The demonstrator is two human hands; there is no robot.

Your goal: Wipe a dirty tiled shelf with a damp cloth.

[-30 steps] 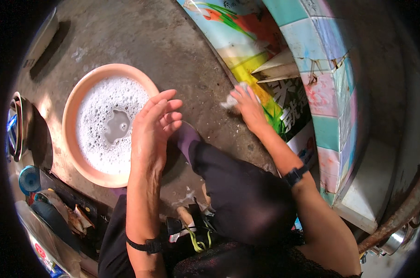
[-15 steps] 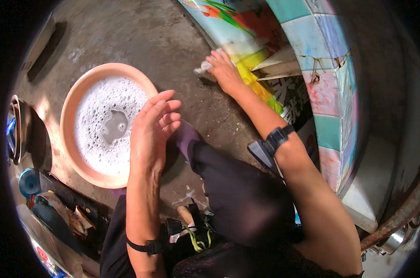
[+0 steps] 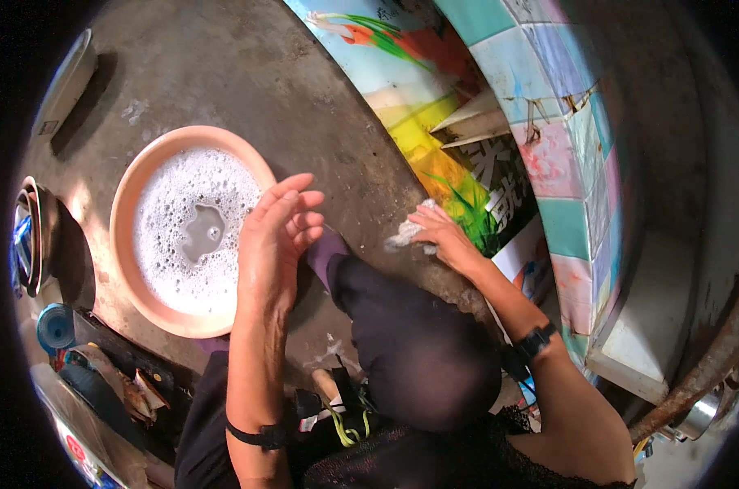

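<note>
My right hand (image 3: 451,238) is closed on a crumpled greyish-white rag (image 3: 403,235), part of which sticks out past the fingertips. Hand and rag are at the lower side of a colourful printed panel (image 3: 425,145) with green, yellow and red pictures; whether the rag touches it, I cannot tell. Close to the right rim of a peach-coloured basin (image 3: 123,236), my left hand (image 3: 273,232) hovers with its fingers loosely bent and apart, holding nothing. White suds (image 3: 162,191) cover most of the water in the basin, with an open patch of grey water in the middle.
Pastel tiles (image 3: 549,155) edge the structure on the right, where a white corner piece (image 3: 475,121) juts out over the panel. Stacked bowls (image 3: 35,236) stand at the far left, above a pile of odds and ends (image 3: 101,371). A pale tub (image 3: 68,81) lies at upper left.
My right hand has moved nearer to me and slightly right along the panel with the rag. My left hand keeps almost the same place; the view has shifted a little.
</note>
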